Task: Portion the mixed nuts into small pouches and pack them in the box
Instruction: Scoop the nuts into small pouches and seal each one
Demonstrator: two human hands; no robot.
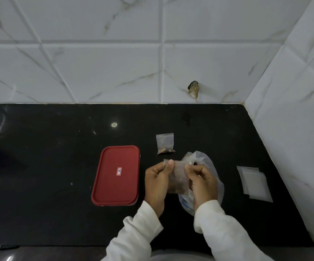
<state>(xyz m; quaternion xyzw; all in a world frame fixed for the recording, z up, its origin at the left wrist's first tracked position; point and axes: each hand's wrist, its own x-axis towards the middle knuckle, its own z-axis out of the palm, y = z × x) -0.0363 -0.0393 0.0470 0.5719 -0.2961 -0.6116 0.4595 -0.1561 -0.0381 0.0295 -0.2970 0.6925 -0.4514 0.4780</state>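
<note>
On the black counter [49,166], my left hand [157,182] and right hand [202,182] pinched a nut pouch [177,178] between them; the box lid's [116,175] label read "19".

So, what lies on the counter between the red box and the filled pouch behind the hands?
Nothing: in the head view, the black counter is bare between the red box and the filled pouch.

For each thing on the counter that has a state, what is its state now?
Box: shut, red lid on.
Filled pouch: lying flat on the counter, nuts inside.
Held pouch: nuts inside, top edge pinched by left hand and right hand.
Big bag: open, under the hands.
Empty pouches: stacked flat, unused.
</note>
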